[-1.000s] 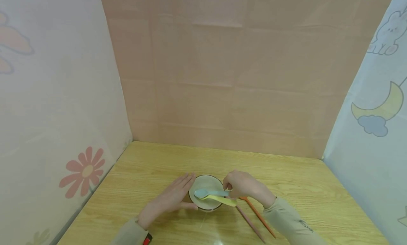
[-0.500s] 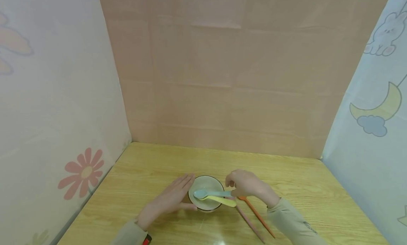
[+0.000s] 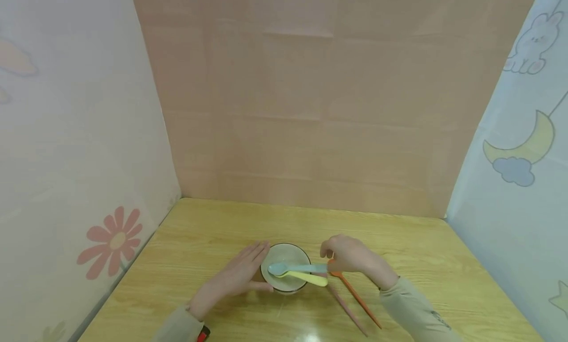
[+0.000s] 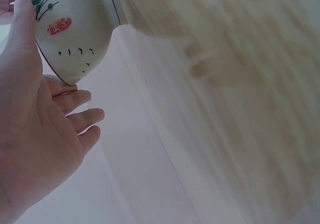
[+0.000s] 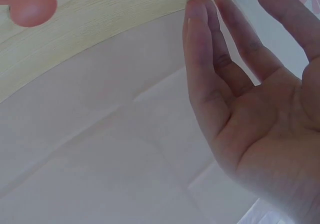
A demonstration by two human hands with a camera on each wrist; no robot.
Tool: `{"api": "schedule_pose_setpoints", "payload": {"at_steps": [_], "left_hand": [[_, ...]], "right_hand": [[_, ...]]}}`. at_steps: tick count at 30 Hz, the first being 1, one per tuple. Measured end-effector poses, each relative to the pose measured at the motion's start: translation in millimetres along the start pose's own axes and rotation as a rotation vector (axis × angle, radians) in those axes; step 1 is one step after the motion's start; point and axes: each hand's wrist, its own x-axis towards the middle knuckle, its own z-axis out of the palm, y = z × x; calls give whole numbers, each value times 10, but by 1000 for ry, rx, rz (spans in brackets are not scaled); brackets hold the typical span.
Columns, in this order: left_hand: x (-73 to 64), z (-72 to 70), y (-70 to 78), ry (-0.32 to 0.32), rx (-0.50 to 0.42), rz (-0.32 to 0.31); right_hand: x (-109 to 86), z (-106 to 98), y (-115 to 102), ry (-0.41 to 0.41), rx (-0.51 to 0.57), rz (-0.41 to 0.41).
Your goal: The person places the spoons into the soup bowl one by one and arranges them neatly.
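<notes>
A cream bowl (image 3: 277,253) with a dark rim stands on the table; the left wrist view shows painted leaves and a red mark on the side of the bowl (image 4: 80,39). Across it lie a light-blue spoon (image 3: 306,268) and a yellow spoon (image 3: 310,278), handles over the right rim. My left hand (image 3: 239,272) rests along the bowl's left side, fingers fairly straight, thumb at the near side. My right hand (image 3: 355,254) hovers right of the blue handle, fingers loosely bent and holding nothing in the right wrist view. An orange spoon (image 3: 355,293) lies below it.
A slim pink utensil (image 3: 346,310) lies beside the orange spoon, its far end hidden under the spoon handles. Wood-grain table (image 3: 222,223) extends around the bowl. A tan back panel (image 3: 288,110) and patterned side panels (image 3: 88,135) enclose it.
My right hand has let go of the blue spoon's handle and drawn away to the right. My left hand stays at the bowl. The head view has shifted slightly.
</notes>
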Motion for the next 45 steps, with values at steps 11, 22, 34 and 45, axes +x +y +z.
{"api": "schedule_pose_setpoints", "payload": {"at_steps": [11, 22, 34, 45], "left_hand": [[-3, 4, 10, 2, 20, 1], [0, 5, 12, -8, 12, -6], [-11, 26, -7, 7, 18, 3], [-21, 26, 0, 9, 26, 8]], "right_hand": [[-97, -32, 109, 24, 13, -31], [-184, -34, 221, 59, 6, -45], [-309, 10, 423, 79, 80, -69], [-426, 85, 578, 79, 196, -34]]}}
